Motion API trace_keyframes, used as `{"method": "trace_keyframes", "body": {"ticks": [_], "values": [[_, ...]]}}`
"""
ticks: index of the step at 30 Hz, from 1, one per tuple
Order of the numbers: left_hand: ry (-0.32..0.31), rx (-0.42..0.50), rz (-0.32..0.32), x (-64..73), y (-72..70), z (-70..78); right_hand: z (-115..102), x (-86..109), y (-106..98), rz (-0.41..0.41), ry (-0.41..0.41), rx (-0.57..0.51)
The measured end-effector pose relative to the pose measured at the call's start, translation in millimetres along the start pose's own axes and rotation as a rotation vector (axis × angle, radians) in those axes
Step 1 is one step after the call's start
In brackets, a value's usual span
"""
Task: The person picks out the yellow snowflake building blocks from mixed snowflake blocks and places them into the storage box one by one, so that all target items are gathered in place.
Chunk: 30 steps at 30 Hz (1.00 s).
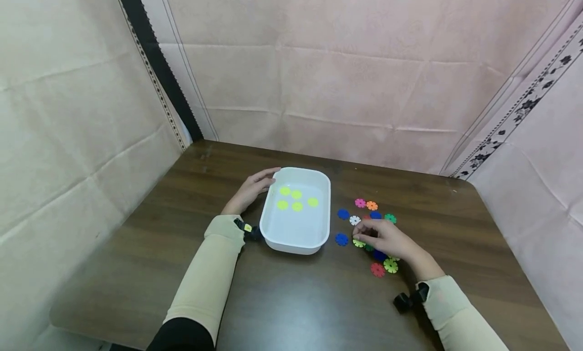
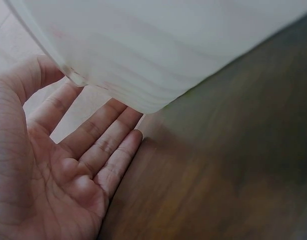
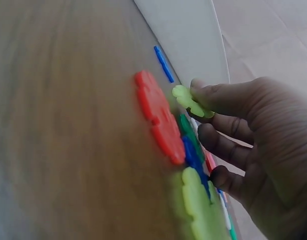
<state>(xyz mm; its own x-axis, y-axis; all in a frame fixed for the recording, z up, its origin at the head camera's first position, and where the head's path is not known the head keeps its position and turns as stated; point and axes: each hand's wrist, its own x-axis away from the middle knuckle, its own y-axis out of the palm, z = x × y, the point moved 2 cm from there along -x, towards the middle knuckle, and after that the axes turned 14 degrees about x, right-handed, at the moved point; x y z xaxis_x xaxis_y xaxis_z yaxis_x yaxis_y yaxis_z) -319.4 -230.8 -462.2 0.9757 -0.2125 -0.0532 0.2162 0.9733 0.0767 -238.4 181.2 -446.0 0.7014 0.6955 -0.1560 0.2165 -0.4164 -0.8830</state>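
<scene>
A white plastic tray (image 1: 291, 234) holds several flat yellow-green flower discs (image 1: 297, 206). At its far left corner my left hand (image 1: 248, 191) grips the rim with thumb and forefinger; in the left wrist view its other fingers (image 2: 106, 142) extend along the outer wall. To the tray's right, my right hand (image 1: 387, 238) is low over a cluster of coloured discs. Between thumb and forefinger it pinches a yellow-green flower disc (image 3: 191, 101). Below that hand lie a red disc (image 3: 158, 117) and another yellow-green disc (image 3: 196, 205). Some discs are partly hidden by the hand.
Blue discs (image 1: 341, 239), a white disc (image 1: 355, 220), a pink disc (image 1: 360, 203), an orange disc (image 1: 371, 206) and a green disc (image 1: 390, 218) lie around the right hand. The brown table (image 1: 282, 300) meets cloth hangings (image 1: 346, 88) behind and on both sides.
</scene>
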Motion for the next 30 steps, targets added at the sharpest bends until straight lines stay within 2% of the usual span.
{"method": "trace_keyframes", "body": {"ticks": [6,15,24,30], "values": [[-0.005,0.002,0.023,-0.1,-0.5,1.8,-1,-6.8,-11,0.021,0.001,0.009],[-0.013,0.011,0.021,3.1,2.3,2.0,-7,-18.7,-21,0.054,-0.012,0.045],[-0.002,0.011,0.006,3.3,2.3,-1.8,-17,-49.5,-20,0.088,-0.100,0.020],[0.005,0.006,0.004,3.2,0.6,0.1,-36,-75.8,-22,0.159,-0.125,-0.044]]}}
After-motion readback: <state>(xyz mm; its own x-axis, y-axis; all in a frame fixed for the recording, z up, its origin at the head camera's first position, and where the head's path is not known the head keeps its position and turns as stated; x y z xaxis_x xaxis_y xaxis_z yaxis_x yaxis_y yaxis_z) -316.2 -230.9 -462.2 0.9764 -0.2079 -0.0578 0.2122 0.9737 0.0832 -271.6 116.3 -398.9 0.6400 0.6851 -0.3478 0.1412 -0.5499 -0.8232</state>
